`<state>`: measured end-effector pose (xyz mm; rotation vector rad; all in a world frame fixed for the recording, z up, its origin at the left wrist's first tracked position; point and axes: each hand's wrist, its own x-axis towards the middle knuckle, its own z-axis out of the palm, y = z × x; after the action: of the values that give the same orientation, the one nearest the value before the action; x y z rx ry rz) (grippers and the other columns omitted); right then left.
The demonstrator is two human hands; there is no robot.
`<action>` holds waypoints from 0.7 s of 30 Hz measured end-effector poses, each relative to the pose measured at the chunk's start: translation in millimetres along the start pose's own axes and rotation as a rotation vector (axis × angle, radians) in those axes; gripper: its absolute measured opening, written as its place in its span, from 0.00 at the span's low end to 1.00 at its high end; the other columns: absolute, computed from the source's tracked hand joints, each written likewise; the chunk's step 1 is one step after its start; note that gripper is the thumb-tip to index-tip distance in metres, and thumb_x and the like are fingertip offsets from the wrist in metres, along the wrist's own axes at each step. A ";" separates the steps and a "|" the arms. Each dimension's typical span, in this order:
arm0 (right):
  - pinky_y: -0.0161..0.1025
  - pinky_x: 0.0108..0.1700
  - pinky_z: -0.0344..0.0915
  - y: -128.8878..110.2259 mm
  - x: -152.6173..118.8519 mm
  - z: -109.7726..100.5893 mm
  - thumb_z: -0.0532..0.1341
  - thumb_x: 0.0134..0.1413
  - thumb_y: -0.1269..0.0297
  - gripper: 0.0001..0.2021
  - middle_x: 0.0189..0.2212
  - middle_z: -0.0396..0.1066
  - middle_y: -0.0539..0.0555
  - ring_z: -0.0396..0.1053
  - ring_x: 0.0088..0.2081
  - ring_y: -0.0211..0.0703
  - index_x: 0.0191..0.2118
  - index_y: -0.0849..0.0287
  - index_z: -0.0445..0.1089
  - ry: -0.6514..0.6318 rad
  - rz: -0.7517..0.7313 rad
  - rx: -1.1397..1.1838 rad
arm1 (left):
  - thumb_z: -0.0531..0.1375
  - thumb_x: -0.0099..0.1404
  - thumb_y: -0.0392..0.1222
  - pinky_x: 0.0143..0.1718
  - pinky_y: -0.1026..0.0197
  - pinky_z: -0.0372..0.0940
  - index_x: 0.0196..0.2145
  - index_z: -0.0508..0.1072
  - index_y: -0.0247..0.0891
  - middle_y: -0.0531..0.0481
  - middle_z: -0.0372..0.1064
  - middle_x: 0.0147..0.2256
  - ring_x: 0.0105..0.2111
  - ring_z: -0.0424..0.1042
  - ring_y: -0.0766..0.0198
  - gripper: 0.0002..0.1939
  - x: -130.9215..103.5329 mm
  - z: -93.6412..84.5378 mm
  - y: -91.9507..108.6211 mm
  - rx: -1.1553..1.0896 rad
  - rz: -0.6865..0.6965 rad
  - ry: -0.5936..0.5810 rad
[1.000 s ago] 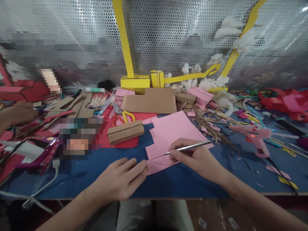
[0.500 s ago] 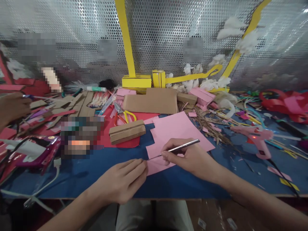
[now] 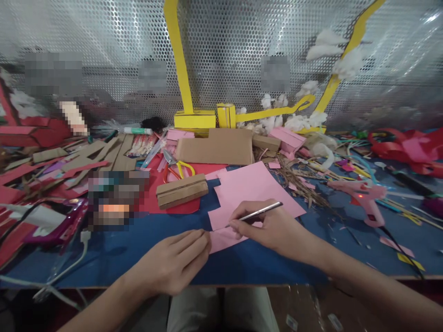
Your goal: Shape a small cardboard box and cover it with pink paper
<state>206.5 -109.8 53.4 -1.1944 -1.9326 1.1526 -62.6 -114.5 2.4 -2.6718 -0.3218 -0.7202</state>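
A pink sheet [image 3: 259, 186] with a stepped left edge lies flat on the blue desk [image 3: 242, 269], right in front of the person, its lower part between the two hands. A slim silver pen-like tool [image 3: 261, 211] slants over it, the thin end pointing down and left to the paper near a line that runs in from the left edge. The right hand [image 3: 268, 226] grips this tool between thumb and fingers, the way one holds a pencil, with its fingertips close to the paper. The left hand [image 3: 183, 258] has its fingers drawn together at the sheet's lower left corner; whether they pinch the paper or only press on it, I cannot tell. Just beyond the sheet's left side sits a cardboard block [image 3: 182, 191], resting partly on a red sheet [image 3: 148, 196], with a red-and-yellow-handled tool [image 3: 177, 163] behind it. A larger brown cardboard piece [image 3: 218, 147] stands behind the pink sheet, and dry twigs [image 3: 301, 184] lie along its right. Farther right is a pink glue gun [image 3: 367, 196] with a red light glowing. At the back, a yellow box [image 3: 194, 120] sits before a perforated metal panel [image 3: 228, 46].
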 end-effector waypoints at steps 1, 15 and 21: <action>0.36 0.35 0.70 -0.1 -0.5 0.0 0.64 0.63 0.59 0.08 0.30 0.78 0.52 0.75 0.32 0.42 0.37 0.57 0.77 -0.005 0.002 0.002 | 0.52 0.72 0.28 0.51 0.54 0.76 0.44 0.78 0.28 0.39 0.80 0.43 0.45 0.79 0.54 0.14 0.6 -0.5 0.0 0.002 0.000 0.004; 0.35 0.36 0.71 3.3 -2.0 0.1 0.63 0.64 0.62 0.07 0.31 0.79 0.52 0.76 0.33 0.41 0.37 0.58 0.76 -0.006 -0.018 0.024 | 0.49 0.73 0.28 0.48 0.55 0.78 0.44 0.78 0.27 0.40 0.81 0.42 0.43 0.81 0.54 0.16 0.9 -2.8 0.3 0.028 0.004 0.036; 0.34 0.35 0.71 -3.2 -5.7 -10.7 0.64 0.62 0.63 0.06 0.29 0.79 0.52 0.76 0.31 0.40 0.36 0.59 0.76 0.030 0.002 -0.051 | 0.51 0.73 0.27 0.48 0.56 0.77 0.43 0.78 0.27 0.41 0.81 0.41 0.43 0.81 0.56 0.14 4.2 -4.1 0.4 0.023 -0.014 0.053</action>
<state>216.3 -111.8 60.9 -1.2334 -1.9497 1.0863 -60.7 -115.9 7.7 -2.6259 -0.3330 -0.7857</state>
